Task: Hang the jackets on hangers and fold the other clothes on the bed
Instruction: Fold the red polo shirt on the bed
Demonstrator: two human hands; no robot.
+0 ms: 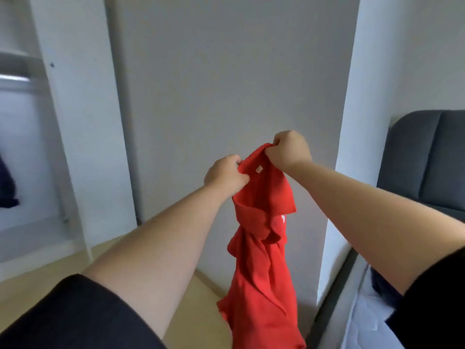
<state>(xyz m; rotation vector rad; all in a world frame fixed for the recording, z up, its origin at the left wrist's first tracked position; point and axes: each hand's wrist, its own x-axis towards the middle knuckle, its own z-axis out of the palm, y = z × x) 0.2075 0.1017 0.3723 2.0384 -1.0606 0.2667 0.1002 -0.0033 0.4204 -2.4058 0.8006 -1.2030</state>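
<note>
Left hand [224, 175] and right hand [289, 149] both pinching the red shirt [261, 260] at its collar, shirt hanging down between the arms.

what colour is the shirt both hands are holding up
Red, plain, with a small white tag inside the collar. The shirt shows in the head view.

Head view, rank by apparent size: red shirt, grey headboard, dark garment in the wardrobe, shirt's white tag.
Largest to smallest:
1. shirt, though it is nearest the camera, which inflates it
2. headboard, cut by the frame edge
3. dark garment, also cut by the edge
4. tag
</note>
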